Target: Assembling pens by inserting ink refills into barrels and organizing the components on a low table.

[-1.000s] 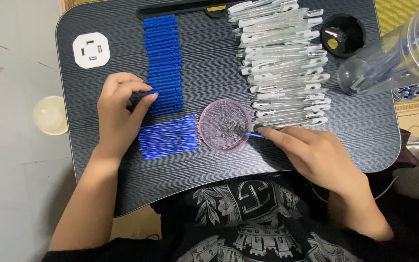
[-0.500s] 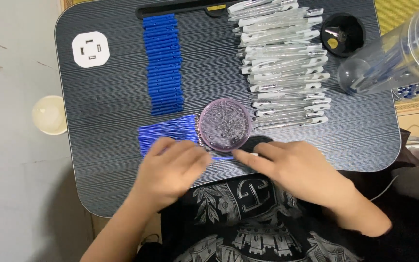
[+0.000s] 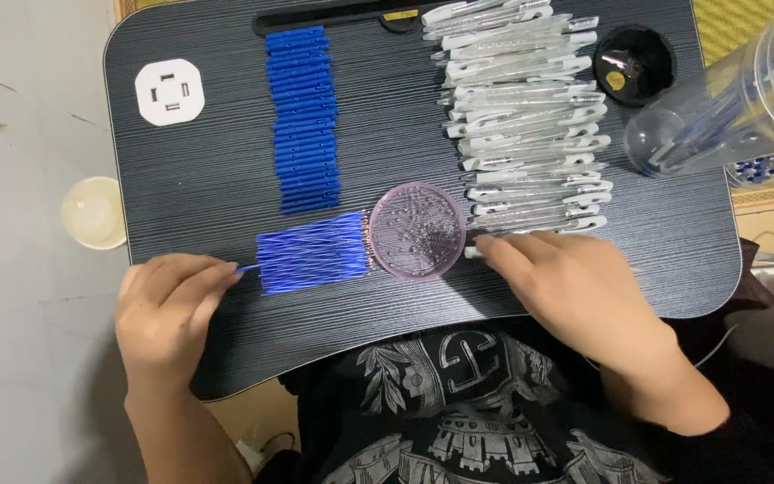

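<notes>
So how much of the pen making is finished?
Done: parts sorted into rows, blue caps, clear barrels, refills. In hand: the left hand pinches one refill; the right hand touches a barrel beside the spring dish. Left: nearly every barrel looks unassembled.

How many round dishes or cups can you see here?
3: a purple dish mid-tray, a black cup top right, a pale cup on the floor, left. None seem hidden.

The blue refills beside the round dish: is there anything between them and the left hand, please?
Nothing visible. The left hand is at the left end of the blue refills, fingertips pinching one that sticks out. Only bare tray lies around.
</notes>
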